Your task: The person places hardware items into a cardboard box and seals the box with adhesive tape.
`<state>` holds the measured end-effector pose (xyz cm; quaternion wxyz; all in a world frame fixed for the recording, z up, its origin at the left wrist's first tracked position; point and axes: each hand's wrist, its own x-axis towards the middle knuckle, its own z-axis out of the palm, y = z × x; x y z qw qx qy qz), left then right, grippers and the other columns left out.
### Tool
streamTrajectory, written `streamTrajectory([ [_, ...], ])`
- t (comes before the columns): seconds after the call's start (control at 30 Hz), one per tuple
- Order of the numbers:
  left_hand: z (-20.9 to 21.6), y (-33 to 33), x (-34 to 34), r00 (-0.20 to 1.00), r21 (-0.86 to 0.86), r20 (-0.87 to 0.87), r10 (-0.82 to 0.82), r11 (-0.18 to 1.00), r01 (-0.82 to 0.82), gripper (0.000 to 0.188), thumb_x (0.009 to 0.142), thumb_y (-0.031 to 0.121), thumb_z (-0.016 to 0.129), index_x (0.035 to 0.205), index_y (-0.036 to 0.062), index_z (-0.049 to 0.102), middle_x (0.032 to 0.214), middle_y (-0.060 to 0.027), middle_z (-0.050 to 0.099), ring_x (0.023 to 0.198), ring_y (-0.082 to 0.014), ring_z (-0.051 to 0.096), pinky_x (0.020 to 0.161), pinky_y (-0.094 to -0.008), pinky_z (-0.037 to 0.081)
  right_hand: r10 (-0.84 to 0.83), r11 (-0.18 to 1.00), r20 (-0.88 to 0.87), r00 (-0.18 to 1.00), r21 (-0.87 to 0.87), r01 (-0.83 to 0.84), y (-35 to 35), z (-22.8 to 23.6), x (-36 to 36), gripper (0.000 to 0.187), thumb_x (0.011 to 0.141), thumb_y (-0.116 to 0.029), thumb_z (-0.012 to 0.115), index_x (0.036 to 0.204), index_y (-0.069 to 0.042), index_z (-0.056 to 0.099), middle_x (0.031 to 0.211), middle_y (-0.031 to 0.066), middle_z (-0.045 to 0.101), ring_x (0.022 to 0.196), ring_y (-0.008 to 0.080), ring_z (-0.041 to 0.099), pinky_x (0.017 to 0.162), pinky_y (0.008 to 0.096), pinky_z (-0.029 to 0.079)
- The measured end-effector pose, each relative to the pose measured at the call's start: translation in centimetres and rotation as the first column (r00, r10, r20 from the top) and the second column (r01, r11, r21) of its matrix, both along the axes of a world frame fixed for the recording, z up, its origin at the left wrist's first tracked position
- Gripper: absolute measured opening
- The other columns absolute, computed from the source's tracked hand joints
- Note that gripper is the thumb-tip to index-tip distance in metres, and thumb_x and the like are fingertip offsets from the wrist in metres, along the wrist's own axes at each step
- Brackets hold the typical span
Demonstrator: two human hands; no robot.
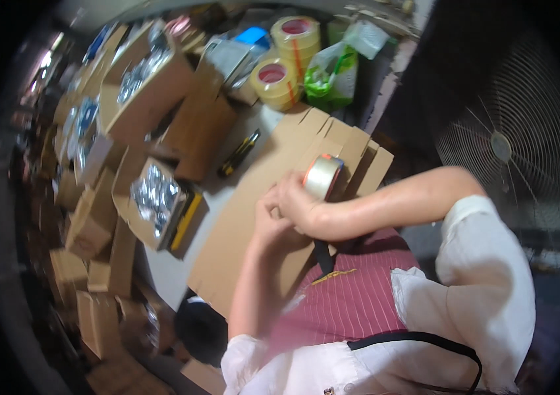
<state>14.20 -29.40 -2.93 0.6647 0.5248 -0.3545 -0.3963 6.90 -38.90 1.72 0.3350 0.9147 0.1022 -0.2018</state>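
Note:
My left hand (270,216) and my right hand (295,201) meet above a flat brown cardboard carton (237,243). The fingers of both are curled in close together, and whatever is between them is hidden. Just beyond the right hand is a roll of clear tape (319,178) with orange and dark blue edges, apparently in a hand dispenser. It sits right against that hand; whether the hand touches it I cannot tell. The carton's far flaps (339,141) stick out past the tape.
A yellow and black utility knife (239,153) lies on the grey table (161,273). Large tape rolls (275,82) and a green-white plastic bag (333,76) stand at the back. Open boxes of silver-wrapped items (155,197) crowd the left. A large fan (504,145) is at the right.

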Motion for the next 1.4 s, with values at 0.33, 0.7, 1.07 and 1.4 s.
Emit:
streamTrajectory([
  [0.33,-0.2,-13.1,1.8,0.978,0.263,-0.121,-0.170,0.945,0.196,0.054,0.095,0.014,0.061,0.146,-0.0007,0.054,0.152,-0.0156,0.053,0.146,-0.0259,0.044,0.122,-0.0371,0.029,-0.995,-0.098,-0.084,0.054,0.936,-0.338,-12.2,-3.3,-16.4,0.053,0.086,-0.016,0.079,0.133,-0.002,0.059,0.135,0.0192,0.060,0.132,0.0310,0.056,0.111,0.0428,0.045],
  [0.7,0.5,-22.3,4.1,0.815,0.279,-0.135,-0.564,0.768,0.577,0.027,0.083,0.000,0.071,0.108,0.0040,0.061,0.107,-0.0050,0.066,0.106,-0.0159,0.060,0.094,-0.0269,0.046,-0.777,-0.615,-0.549,0.308,0.557,-0.558,-13.1,-9.4,-10.7,0.069,0.095,-0.017,0.072,0.154,0.000,0.041,0.147,0.0121,0.056,0.136,0.0212,0.051,0.115,0.0368,0.040],
  [1.07,-5.2,-17.2,2.8,0.885,0.094,-0.361,-0.294,0.933,0.348,0.036,0.097,-0.001,0.066,0.129,-0.0002,0.050,0.119,-0.0121,0.063,0.113,-0.0193,0.061,0.099,-0.0348,0.052,-0.753,-0.586,-0.589,0.293,0.398,-0.706,-12.6,-10.2,-8.2,0.049,0.100,-0.019,0.072,0.139,0.002,0.052,0.126,0.0092,0.069,0.116,0.0136,0.064,0.100,0.0310,0.051],
  [1.4,-3.7,-16.6,1.8,0.973,0.199,-0.123,-0.196,0.956,0.218,0.042,0.097,-0.003,0.065,0.137,0.0063,0.056,0.092,-0.0070,0.068,0.099,-0.0204,0.063,0.089,-0.0342,0.051,-0.997,0.073,0.072,-0.018,0.996,-0.047,-11.8,-9.4,-9.9,0.035,0.099,-0.022,0.066,0.131,-0.010,0.064,0.126,0.0174,0.059,0.122,0.0384,0.055,0.106,0.0490,0.045],
])
